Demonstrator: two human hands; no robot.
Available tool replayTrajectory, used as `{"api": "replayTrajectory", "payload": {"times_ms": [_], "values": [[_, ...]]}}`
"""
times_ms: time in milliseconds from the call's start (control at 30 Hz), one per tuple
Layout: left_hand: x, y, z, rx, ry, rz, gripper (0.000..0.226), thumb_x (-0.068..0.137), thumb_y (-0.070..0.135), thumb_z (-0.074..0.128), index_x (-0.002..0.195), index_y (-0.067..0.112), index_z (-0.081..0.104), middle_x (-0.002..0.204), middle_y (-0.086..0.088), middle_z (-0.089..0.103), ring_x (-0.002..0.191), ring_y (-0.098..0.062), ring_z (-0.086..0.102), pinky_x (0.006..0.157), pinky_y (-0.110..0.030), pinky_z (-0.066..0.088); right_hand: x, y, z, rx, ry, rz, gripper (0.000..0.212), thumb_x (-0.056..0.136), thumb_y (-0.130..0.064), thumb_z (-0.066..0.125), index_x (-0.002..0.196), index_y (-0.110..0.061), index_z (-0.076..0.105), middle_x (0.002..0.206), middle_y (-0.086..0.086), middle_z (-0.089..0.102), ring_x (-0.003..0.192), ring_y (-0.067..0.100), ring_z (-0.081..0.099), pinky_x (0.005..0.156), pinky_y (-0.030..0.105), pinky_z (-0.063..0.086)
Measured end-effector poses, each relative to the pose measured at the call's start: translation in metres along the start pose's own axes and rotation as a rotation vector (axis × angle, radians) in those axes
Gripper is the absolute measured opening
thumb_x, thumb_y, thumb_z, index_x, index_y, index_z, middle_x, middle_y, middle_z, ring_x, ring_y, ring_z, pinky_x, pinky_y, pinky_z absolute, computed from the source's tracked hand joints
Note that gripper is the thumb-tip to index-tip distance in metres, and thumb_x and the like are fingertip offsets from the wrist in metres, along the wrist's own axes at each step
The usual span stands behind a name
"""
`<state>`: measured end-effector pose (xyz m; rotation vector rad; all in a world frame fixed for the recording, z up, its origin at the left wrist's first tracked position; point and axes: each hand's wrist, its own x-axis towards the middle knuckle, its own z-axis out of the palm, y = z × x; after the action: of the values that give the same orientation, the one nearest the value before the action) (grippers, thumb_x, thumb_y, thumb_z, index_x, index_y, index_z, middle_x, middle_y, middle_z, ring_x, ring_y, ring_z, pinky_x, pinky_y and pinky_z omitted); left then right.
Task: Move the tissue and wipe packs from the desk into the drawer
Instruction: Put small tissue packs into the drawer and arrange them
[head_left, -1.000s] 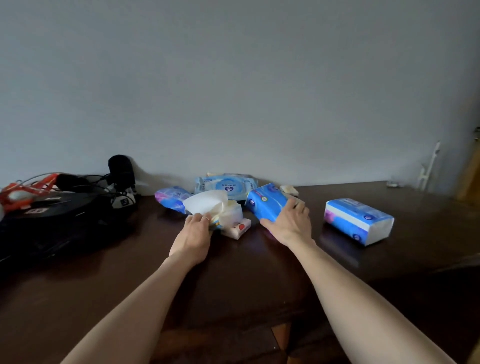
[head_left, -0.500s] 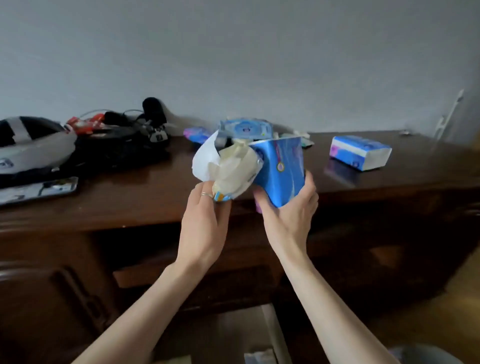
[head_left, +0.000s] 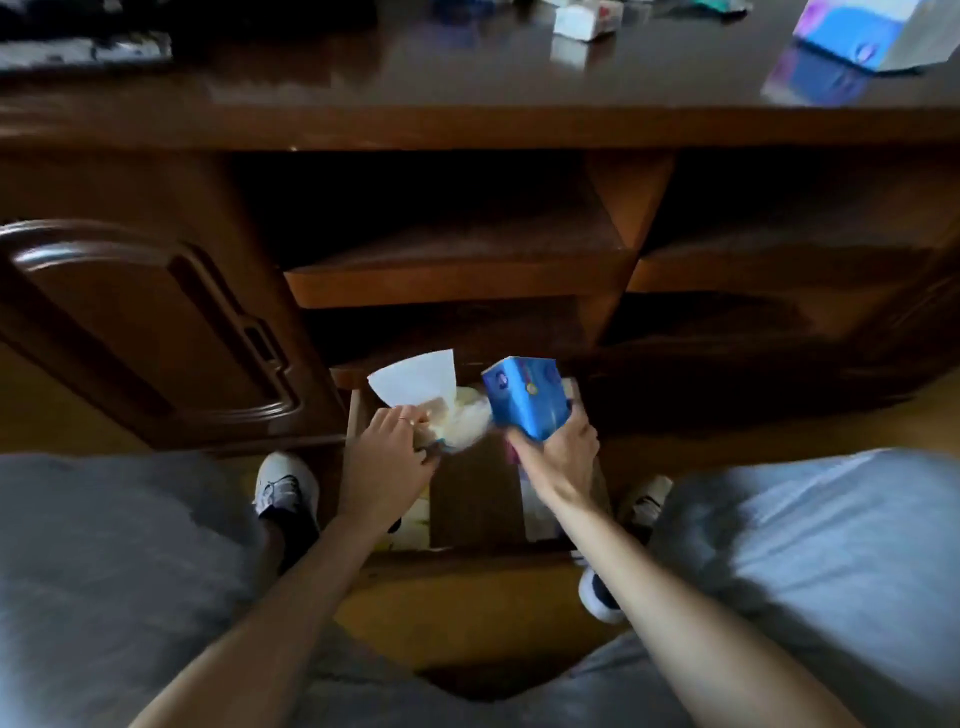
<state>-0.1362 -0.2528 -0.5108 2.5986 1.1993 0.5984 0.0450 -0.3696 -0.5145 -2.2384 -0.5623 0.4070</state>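
My left hand (head_left: 387, 457) grips an opened tissue pack (head_left: 457, 423) with a white sheet sticking up from it. My right hand (head_left: 558, 454) holds a blue tissue pack (head_left: 527, 395) tilted on end. Both packs hang over the open drawer (head_left: 467, 558) pulled out low in front of the desk. A few pale packs lie inside the drawer, partly hidden by my arms. On the desk top (head_left: 467, 93) remain a blue and white tissue pack (head_left: 872, 31) at the far right and a small white pack (head_left: 579, 18) near the middle.
A carved cabinet door (head_left: 145, 322) stands left of the drawer. Open wooden shelves (head_left: 457, 270) sit above it. My knees in grey shorts flank the drawer, with sneakers (head_left: 285, 488) on the floor. Dark clutter lies at the desk's top left.
Both hands have carried their packs from above the desk edge down over the open drawer. My view has dropped from the desk top to the drawer and my legs.
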Motion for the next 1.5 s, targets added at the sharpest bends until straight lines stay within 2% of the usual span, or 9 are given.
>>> {"api": "replayTrajectory", "payload": {"times_ms": [200, 333, 533, 767, 933, 1100, 1233, 1400, 1500], "values": [[0.007, -0.012, 0.022, 0.005, -0.086, -0.308, 0.052, 0.079, 0.054, 0.068, 0.117, 0.019, 0.060, 0.088, 0.002, 0.066, 0.079, -0.024, 0.067, 0.059, -0.031, 0.048, 0.006, 0.034, 0.062, 0.045, -0.416, 0.246, 0.077, 0.082, -0.045, 0.077, 0.139, -0.006, 0.043, 0.128, 0.017, 0.062, 0.100, 0.018, 0.070, 0.078, 0.034, 0.060], [0.011, -0.030, 0.015, -0.050, -0.063, -0.539, 0.039, 0.080, 0.050, 0.066, 0.103, 0.020, 0.056, 0.079, 0.002, 0.062, 0.076, -0.029, 0.064, 0.059, -0.032, 0.045, 0.007, 0.042, 0.090, -0.338, -0.424, 0.230, 0.097, 0.079, -0.070, 0.058, 0.153, -0.017, 0.023, 0.149, 0.018, 0.039, 0.139, 0.039, 0.039, 0.112, 0.048, 0.034], [0.012, -0.044, 0.015, -0.043, -0.127, -0.586, 0.041, 0.083, 0.049, 0.067, 0.109, 0.020, 0.053, 0.077, 0.007, 0.054, 0.075, -0.026, 0.061, 0.054, -0.029, 0.034, 0.018, 0.047, 0.120, -0.732, -1.190, 0.135, 0.120, 0.079, -0.073, 0.067, 0.165, -0.024, -0.001, 0.172, 0.013, -0.009, 0.157, 0.040, -0.007, 0.123, 0.057, 0.015], [0.011, -0.046, 0.022, 0.019, -0.201, -0.495, 0.052, 0.082, 0.052, 0.067, 0.120, 0.019, 0.057, 0.087, 0.004, 0.063, 0.083, -0.024, 0.066, 0.057, -0.028, 0.037, 0.057, 0.042, 0.127, -0.446, -0.796, 0.026, 0.087, 0.095, -0.036, 0.065, 0.164, -0.033, 0.012, 0.172, 0.008, 0.011, 0.158, 0.034, 0.005, 0.121, 0.054, 0.024], [0.010, -0.048, 0.029, 0.036, -0.200, -0.473, 0.050, 0.082, 0.050, 0.069, 0.117, 0.017, 0.058, 0.091, 0.000, 0.067, 0.083, -0.026, 0.068, 0.059, -0.028, 0.040, 0.031, 0.070, 0.137, -0.275, -0.790, 0.182, 0.059, 0.101, -0.035, 0.050, 0.156, -0.026, 0.030, 0.145, 0.016, 0.055, 0.127, 0.037, 0.057, 0.096, 0.043, 0.046], [0.008, -0.048, 0.039, -0.005, -0.210, -0.392, 0.044, 0.081, 0.038, 0.076, 0.117, 0.016, 0.063, 0.104, -0.002, 0.067, 0.096, -0.025, 0.065, 0.067, -0.029, 0.046, 0.054, 0.069, 0.133, -0.145, -0.859, 0.257, 0.052, 0.099, -0.027, 0.059, 0.149, -0.020, 0.047, 0.135, 0.006, 0.059, 0.121, 0.025, 0.059, 0.091, 0.034, 0.049], [0.009, -0.044, 0.046, -0.065, -0.292, -0.204, 0.034, 0.076, 0.005, 0.076, 0.109, 0.012, 0.070, 0.126, -0.003, 0.062, 0.125, -0.026, 0.053, 0.082, -0.038, 0.054, 0.054, 0.058, 0.131, 0.150, -0.555, 0.320, 0.045, 0.102, -0.042, 0.057, 0.140, -0.018, 0.053, 0.137, 0.006, 0.061, 0.118, 0.022, 0.059, 0.101, 0.040, 0.048], [0.007, -0.030, 0.052, -0.133, -0.348, -0.053, 0.030, 0.085, 0.000, 0.072, 0.110, 0.016, 0.075, 0.160, 0.000, 0.035, 0.149, -0.021, 0.028, 0.107, -0.034, 0.048, 0.056, 0.042, 0.114, 0.455, -0.829, 0.446, 0.019, 0.099, -0.029, 0.063, 0.118, -0.028, 0.061, 0.112, 0.003, 0.070, 0.101, 0.019, 0.069, 0.069, 0.027, 0.061], [0.008, -0.024, 0.050, -0.226, -0.345, -0.086, 0.030, 0.090, 0.002, 0.070, 0.114, 0.018, 0.074, 0.166, -0.001, 0.023, 0.151, -0.027, 0.027, 0.116, -0.043, 0.039, 0.051, 0.048, 0.103, 0.489, -0.867, 0.370, 0.020, 0.093, -0.036, 0.067, 0.113, -0.035, 0.065, 0.110, -0.002, 0.073, 0.106, 0.017, 0.070, 0.078, 0.029, 0.062]]}}
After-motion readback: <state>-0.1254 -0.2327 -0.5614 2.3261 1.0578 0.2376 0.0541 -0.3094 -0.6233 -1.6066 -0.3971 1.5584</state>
